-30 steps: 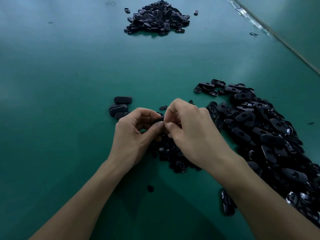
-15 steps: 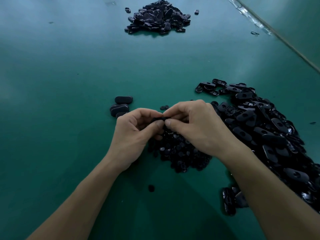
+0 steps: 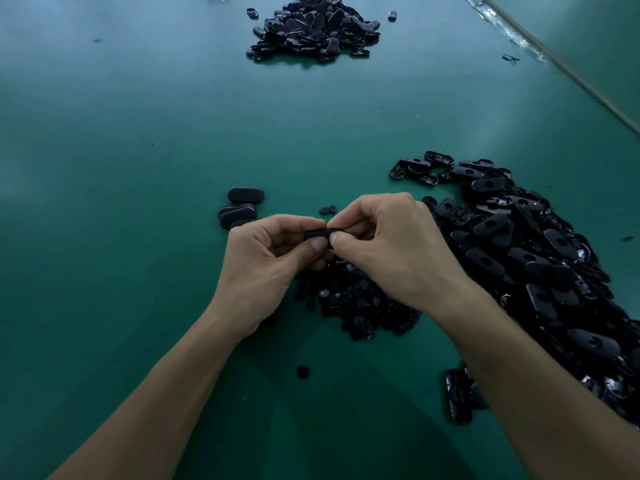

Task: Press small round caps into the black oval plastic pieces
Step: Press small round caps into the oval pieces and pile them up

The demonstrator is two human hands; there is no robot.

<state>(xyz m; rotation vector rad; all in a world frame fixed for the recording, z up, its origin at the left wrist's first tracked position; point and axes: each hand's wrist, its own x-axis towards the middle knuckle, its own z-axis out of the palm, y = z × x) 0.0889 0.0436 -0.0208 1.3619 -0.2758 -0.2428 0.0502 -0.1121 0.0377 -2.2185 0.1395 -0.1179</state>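
Note:
One black oval piece (image 3: 320, 233) is held above the green table between both hands. My left hand (image 3: 266, 268) pinches its left end with thumb and curled fingers. My right hand (image 3: 391, 251) pinches its right end, thumb tip beside the left thumb. Whether a cap sits in it is hidden by the fingers. Under the hands lies a heap of small round caps (image 3: 356, 306). A large pile of oval pieces (image 3: 526, 251) spreads to the right.
Three oval pieces (image 3: 240, 207) lie stacked left of the hands. Two loose caps (image 3: 327, 209) sit just beyond the fingers, one cap (image 3: 302, 371) near my left forearm. Another heap of oval pieces (image 3: 311, 29) lies far back. The table edge (image 3: 554, 60) runs diagonally at upper right.
My right hand has rotated, its knuckles dropping and moving right, uncovering more of the cap heap. Both thumbs now meet on the oval piece. The left hand has barely moved.

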